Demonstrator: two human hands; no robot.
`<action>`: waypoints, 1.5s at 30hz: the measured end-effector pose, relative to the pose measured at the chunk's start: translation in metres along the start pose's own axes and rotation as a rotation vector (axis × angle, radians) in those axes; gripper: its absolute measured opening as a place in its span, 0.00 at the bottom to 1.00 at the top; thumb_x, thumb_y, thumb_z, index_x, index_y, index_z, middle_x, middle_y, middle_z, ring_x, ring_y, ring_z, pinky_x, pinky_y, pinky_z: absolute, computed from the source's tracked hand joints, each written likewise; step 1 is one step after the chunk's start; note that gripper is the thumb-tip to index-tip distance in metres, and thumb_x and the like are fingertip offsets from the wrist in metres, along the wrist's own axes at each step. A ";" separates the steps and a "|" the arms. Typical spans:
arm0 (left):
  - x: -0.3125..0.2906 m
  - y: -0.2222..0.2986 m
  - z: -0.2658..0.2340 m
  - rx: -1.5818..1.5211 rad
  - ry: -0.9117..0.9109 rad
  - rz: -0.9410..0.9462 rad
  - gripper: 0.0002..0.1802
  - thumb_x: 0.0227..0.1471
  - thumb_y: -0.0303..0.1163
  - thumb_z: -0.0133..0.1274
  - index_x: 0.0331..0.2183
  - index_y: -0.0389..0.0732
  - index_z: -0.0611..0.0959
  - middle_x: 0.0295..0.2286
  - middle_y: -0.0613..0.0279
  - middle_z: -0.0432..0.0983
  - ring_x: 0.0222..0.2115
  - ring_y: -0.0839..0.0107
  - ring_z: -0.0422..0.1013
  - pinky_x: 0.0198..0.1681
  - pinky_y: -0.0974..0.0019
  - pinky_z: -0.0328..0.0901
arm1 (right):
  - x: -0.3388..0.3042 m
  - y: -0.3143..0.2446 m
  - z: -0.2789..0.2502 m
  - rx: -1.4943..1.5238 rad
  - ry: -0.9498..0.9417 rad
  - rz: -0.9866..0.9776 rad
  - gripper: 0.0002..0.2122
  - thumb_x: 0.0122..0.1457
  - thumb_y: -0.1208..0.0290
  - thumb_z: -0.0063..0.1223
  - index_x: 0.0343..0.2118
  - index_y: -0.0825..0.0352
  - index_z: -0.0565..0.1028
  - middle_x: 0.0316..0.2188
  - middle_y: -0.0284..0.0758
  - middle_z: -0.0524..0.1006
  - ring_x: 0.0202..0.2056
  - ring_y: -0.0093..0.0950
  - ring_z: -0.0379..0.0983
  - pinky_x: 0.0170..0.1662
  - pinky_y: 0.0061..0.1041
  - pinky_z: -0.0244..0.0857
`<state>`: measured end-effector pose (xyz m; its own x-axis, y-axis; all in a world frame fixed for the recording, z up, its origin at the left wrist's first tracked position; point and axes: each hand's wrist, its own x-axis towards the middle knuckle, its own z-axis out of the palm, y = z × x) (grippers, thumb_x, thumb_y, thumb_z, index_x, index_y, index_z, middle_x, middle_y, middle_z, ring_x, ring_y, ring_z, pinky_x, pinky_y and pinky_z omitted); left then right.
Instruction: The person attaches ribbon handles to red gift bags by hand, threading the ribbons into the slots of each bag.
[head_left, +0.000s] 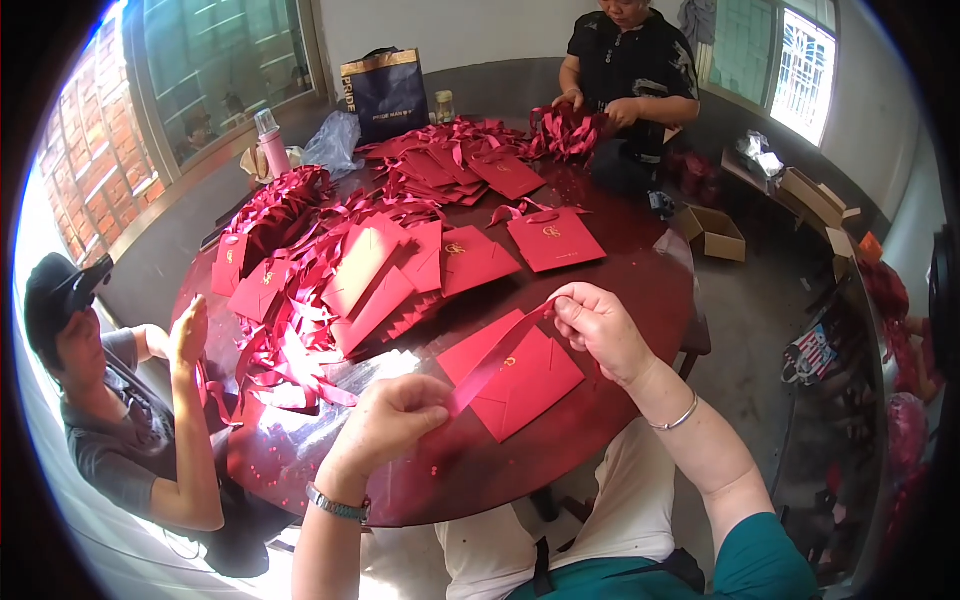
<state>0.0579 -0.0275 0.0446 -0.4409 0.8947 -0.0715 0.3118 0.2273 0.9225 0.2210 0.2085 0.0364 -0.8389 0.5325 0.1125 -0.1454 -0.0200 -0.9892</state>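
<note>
Honestly, the trick here looks like keeping that ribbon taut. The left hand [395, 415] is pinched shut on one end of a red ribbon [497, 362], and the right hand [598, 325] is pinched on the other end, so the strip runs diagonally between them, just above a flat red paper bag [525, 385] lying on the round dark counter [640, 290] right in front of the person. I'd say keep the pull even and don't let the ribbon twist, or it'll crease.

Further out, it's crowded: a heap of loose ribbons [290, 350] and a spread of more red bags [400, 270] sit just left of the working spot, near enough to snag a trailing end. Another red bag [555, 240] lies beyond. A person on the left [120, 420] and another across the counter [630, 70] work their own piles. A pink bottle [272, 145] and a dark shopping bag [385, 95] stand at the far edge, well apart.
</note>
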 end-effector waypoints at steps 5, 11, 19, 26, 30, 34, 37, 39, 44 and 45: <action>0.003 -0.015 0.006 0.057 0.042 -0.023 0.08 0.48 0.20 0.54 0.34 0.34 0.82 0.23 0.67 0.77 0.24 0.80 0.71 0.29 0.75 0.67 | -0.004 0.022 -0.031 -0.416 0.102 -0.157 0.08 0.63 0.70 0.47 0.35 0.69 0.75 0.22 0.26 0.73 0.26 0.16 0.68 0.31 0.20 0.64; 0.018 -0.004 0.021 -0.303 0.102 -0.045 0.11 0.46 0.18 0.50 0.36 0.31 0.78 0.26 0.64 0.76 0.26 0.76 0.72 0.31 0.72 0.69 | -0.007 0.011 -0.042 -0.811 0.167 -0.085 0.08 0.59 0.73 0.49 0.39 0.70 0.75 0.28 0.37 0.77 0.31 0.27 0.74 0.36 0.24 0.66; 0.059 0.009 0.051 -0.108 0.125 0.093 0.15 0.46 0.15 0.49 0.40 0.30 0.76 0.32 0.60 0.76 0.31 0.73 0.74 0.36 0.71 0.70 | 0.001 0.017 0.046 -0.729 -0.129 -0.597 0.19 0.56 0.79 0.48 0.52 0.71 0.69 0.44 0.48 0.74 0.46 0.42 0.72 0.49 0.37 0.68; 0.086 -0.003 0.059 -0.089 0.190 0.091 0.18 0.46 0.14 0.48 0.42 0.30 0.75 0.36 0.57 0.77 0.36 0.71 0.74 0.41 0.69 0.70 | 0.021 0.027 0.024 -0.873 -0.189 -0.508 0.18 0.56 0.78 0.49 0.51 0.69 0.68 0.38 0.46 0.76 0.40 0.43 0.75 0.42 0.37 0.71; 0.105 -0.021 0.049 0.432 0.511 0.327 0.14 0.46 0.17 0.49 0.39 0.31 0.79 0.34 0.52 0.78 0.35 0.62 0.75 0.40 0.66 0.70 | 0.040 0.031 -0.006 -1.014 -0.065 -0.605 0.10 0.54 0.76 0.55 0.40 0.71 0.75 0.33 0.43 0.76 0.33 0.41 0.75 0.38 0.35 0.70; 0.119 -0.024 0.060 0.865 0.293 0.232 0.14 0.45 0.28 0.59 0.37 0.34 0.81 0.33 0.49 0.76 0.37 0.52 0.71 0.43 0.57 0.66 | 0.055 0.036 -0.022 -0.891 0.047 -0.470 0.04 0.56 0.76 0.53 0.29 0.70 0.74 0.27 0.41 0.75 0.30 0.37 0.74 0.35 0.32 0.68; 0.121 -0.020 0.068 0.842 0.277 0.197 0.16 0.42 0.30 0.62 0.36 0.34 0.82 0.33 0.51 0.75 0.39 0.52 0.69 0.44 0.56 0.65 | 0.062 0.050 -0.020 -0.827 0.059 -0.402 0.04 0.56 0.75 0.51 0.30 0.70 0.73 0.26 0.43 0.75 0.30 0.40 0.73 0.35 0.34 0.68; 0.123 -0.024 0.068 0.812 0.263 0.192 0.16 0.41 0.30 0.63 0.35 0.34 0.82 0.33 0.52 0.74 0.40 0.53 0.69 0.44 0.57 0.65 | 0.061 0.052 -0.016 -0.781 0.052 -0.324 0.04 0.57 0.75 0.51 0.31 0.70 0.72 0.27 0.44 0.75 0.32 0.43 0.73 0.36 0.37 0.68; 0.129 -0.031 0.061 0.582 0.221 0.135 0.18 0.36 0.27 0.65 0.34 0.35 0.81 0.29 0.51 0.75 0.35 0.56 0.72 0.39 0.58 0.67 | 0.053 0.065 -0.010 -0.785 -0.010 -0.429 0.04 0.56 0.77 0.53 0.34 0.70 0.73 0.26 0.41 0.76 0.29 0.36 0.76 0.35 0.31 0.70; 0.129 -0.030 0.061 0.582 0.222 0.135 0.18 0.36 0.27 0.65 0.34 0.35 0.81 0.29 0.51 0.75 0.35 0.56 0.72 0.39 0.58 0.67 | 0.051 0.067 -0.009 -0.794 -0.069 -0.412 0.05 0.56 0.78 0.54 0.35 0.70 0.74 0.28 0.41 0.77 0.31 0.36 0.77 0.36 0.30 0.70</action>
<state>0.0429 0.1045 -0.0153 -0.5101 0.8433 0.1692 0.7555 0.3453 0.5567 0.1733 0.2419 -0.0247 -0.8339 0.3152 0.4531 -0.0580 0.7663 -0.6398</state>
